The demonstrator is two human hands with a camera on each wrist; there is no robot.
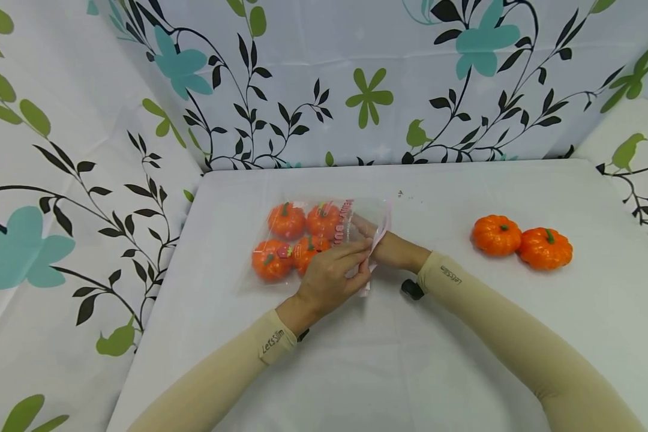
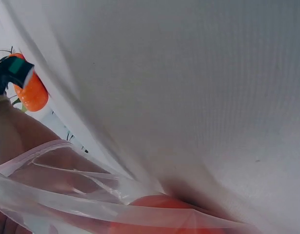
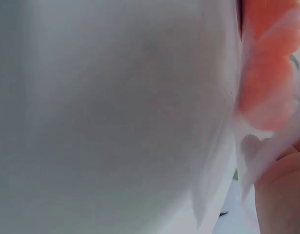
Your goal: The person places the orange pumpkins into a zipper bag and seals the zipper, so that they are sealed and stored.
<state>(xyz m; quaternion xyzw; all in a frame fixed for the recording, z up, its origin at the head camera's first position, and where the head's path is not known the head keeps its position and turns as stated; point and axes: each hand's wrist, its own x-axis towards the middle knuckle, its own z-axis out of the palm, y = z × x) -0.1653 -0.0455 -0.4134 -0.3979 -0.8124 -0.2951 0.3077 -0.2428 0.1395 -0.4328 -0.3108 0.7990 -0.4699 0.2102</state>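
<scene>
Two-hand posture: left arm (image 1: 210,384) and right arm (image 1: 497,318), sleeved to the wrists, extended and converging.
Left hand (image 1: 326,277): nearer the left edge of the table (image 1: 410,372), back upward, thumb and fingertips set in a pinch. Right hand (image 1: 391,247): just beside it, slightly nearer the far edge, partly hidden; fingers (image 1: 363,226) directed toward the left edge, extended rather than clenched.

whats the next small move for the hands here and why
Probably ease the right hand out of the bag while the left hand pinches its edge: the right hand reaches inside, seemingly holding nothing, four orange pumpkins lie in there, and two more pumpkins sit outside on the table.
</scene>
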